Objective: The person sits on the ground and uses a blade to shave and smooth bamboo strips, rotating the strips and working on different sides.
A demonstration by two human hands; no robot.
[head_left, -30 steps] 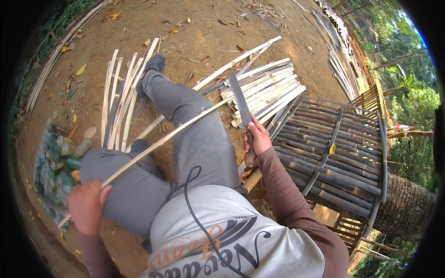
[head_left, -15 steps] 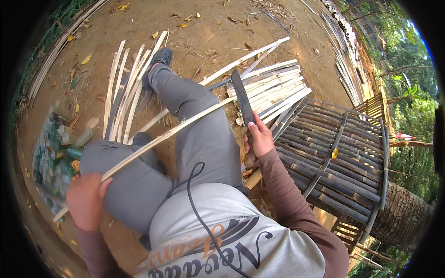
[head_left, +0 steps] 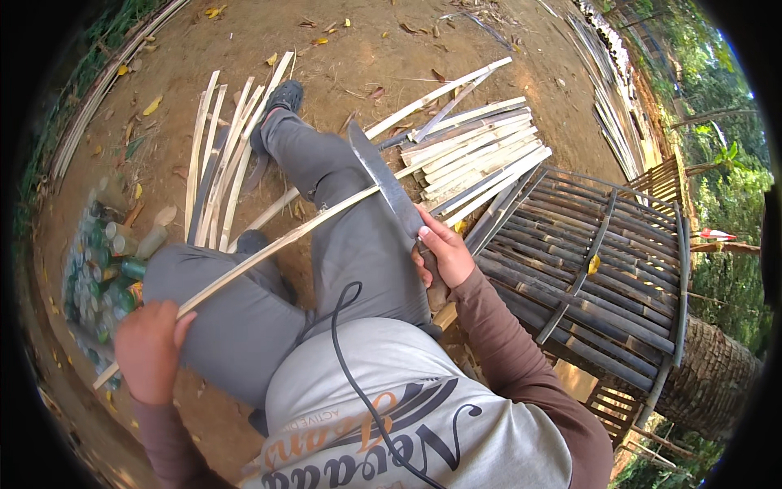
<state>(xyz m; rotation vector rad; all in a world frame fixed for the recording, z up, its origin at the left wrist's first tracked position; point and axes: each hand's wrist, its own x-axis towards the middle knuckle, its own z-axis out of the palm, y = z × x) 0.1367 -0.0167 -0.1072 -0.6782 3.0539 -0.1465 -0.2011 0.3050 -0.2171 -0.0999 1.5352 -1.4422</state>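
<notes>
A long, pale bamboo strip (head_left: 281, 246) slants across my thighs, from the lower left up to the right. Near its lower end, my left hand (head_left: 151, 346) is closed around it. My right hand (head_left: 441, 254) grips the handle of a machete (head_left: 386, 184), its broad dark blade pointing up and to the left. The blade crosses over the strip above my right thigh; whether its edge touches the strip I cannot tell. Part of the strip is hidden behind the blade, and its far end reaches toward a stack of split bamboo (head_left: 481, 155).
More bamboo strips (head_left: 232, 163) lie on the ground beside my foot. Glass bottles (head_left: 102, 269) are heaped at the left. A dark bamboo-slat bench (head_left: 586, 269) stands close on the right, before a tree trunk (head_left: 710, 367). Long poles lie at the far right.
My right hand has moved slightly left and down. The machete's blade has swung left and now lies across the strip farther along toward my left hand. My left hand has barely moved.
</notes>
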